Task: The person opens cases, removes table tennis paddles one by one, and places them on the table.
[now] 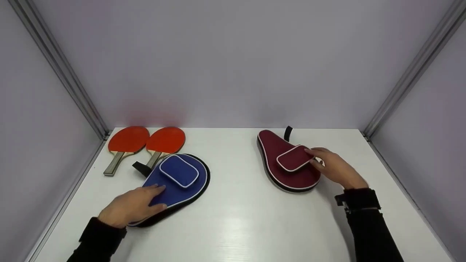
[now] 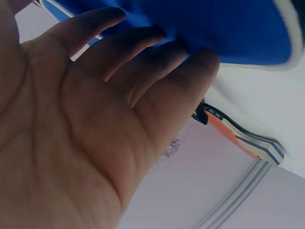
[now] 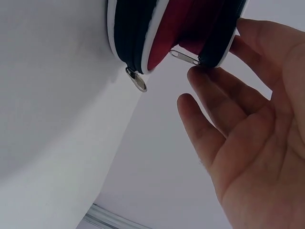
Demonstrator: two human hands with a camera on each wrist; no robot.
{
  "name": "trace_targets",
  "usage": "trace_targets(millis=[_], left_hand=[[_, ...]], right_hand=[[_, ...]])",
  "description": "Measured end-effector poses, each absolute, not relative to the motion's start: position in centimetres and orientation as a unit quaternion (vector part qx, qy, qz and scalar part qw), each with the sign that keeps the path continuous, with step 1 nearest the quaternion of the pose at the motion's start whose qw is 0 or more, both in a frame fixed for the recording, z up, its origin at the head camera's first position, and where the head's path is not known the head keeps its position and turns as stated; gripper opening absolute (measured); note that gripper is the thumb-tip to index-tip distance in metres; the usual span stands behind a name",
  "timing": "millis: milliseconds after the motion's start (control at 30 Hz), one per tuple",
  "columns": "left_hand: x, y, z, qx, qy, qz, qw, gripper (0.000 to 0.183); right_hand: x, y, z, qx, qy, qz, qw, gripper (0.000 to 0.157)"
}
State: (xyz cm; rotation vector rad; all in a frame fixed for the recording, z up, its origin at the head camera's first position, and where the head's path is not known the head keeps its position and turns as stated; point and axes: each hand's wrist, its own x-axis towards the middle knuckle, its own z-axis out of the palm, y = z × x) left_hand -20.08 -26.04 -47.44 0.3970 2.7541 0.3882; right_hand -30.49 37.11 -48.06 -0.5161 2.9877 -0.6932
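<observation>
A blue table tennis bat case (image 1: 182, 198) with white piping and a raised pocket lies slanted at the left. My left hand (image 1: 133, 205) rests on its narrow part, fingers loosely extended; the left wrist view shows the fingertips against the blue cloth (image 2: 228, 28). On the right lies a maroon bat case (image 1: 271, 145), its narrow end pointing away. My right hand (image 1: 336, 167) touches the edge of its small zipped pocket (image 1: 295, 158), thumb and fingers spread around the corner. A metal zipper pull (image 3: 185, 57) hangs from that pocket, close to the fingertips.
Two red table tennis bats (image 1: 129, 139) (image 1: 166, 140) lie at the back left, the nearer one's handle close to the blue case. Black straps (image 1: 142, 168) (image 1: 288, 133) stick out from both cases. Pale walls (image 1: 233, 65) enclose the white table (image 1: 233, 225).
</observation>
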Motion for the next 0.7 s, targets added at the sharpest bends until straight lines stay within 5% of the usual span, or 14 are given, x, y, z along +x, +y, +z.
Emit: trace_targets(millis=[700], left_hand=[[-21.5, -19.5, -44.6, 0.209, 0.971, 0.111, 0.044, 0.066]], right_hand=[[-29.9, 34.5, -47.8, -0.207, 0.955, -0.208, 0.038, 0.055]])
